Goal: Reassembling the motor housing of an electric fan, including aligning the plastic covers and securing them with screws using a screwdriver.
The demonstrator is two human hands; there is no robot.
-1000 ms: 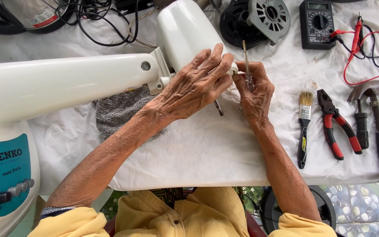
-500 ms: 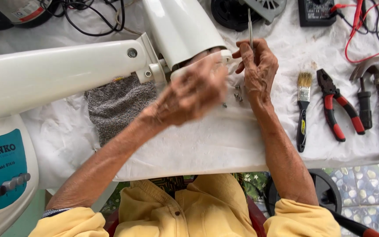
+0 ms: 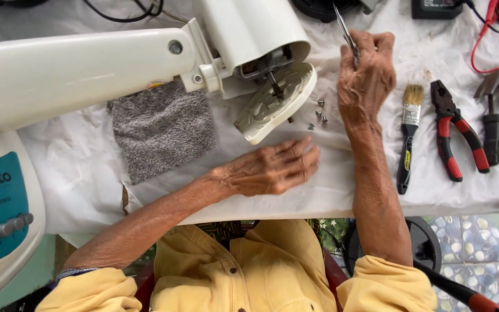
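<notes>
Gripping a thin metal tool (image 3: 346, 34) between its fingers, my right hand (image 3: 366, 78) hovers above the small screws (image 3: 317, 115) on the white cloth (image 3: 88, 167); my left hand (image 3: 272, 169) rests flat and loose on the tabletop, holding nothing, just below the fan motor housing (image 3: 249, 32), whose back cover (image 3: 275, 104) hangs tilted off it; a paintbrush (image 3: 409, 136) and red-handled pliers (image 3: 454, 136) lie to the right

Right hand (image 3: 367, 78) grips thin metal tweezers (image 3: 345, 33), just right of the cream plastic fan motor housing (image 3: 255, 34). Left hand (image 3: 272, 169) lies flat, empty, on the white cloth-covered worktop (image 3: 88, 167) below the housing. Small metal screws (image 3: 317, 112) lie right of the housing's loose cream back cover (image 3: 275, 104); grey towel square (image 3: 162, 128) left of it.
</notes>
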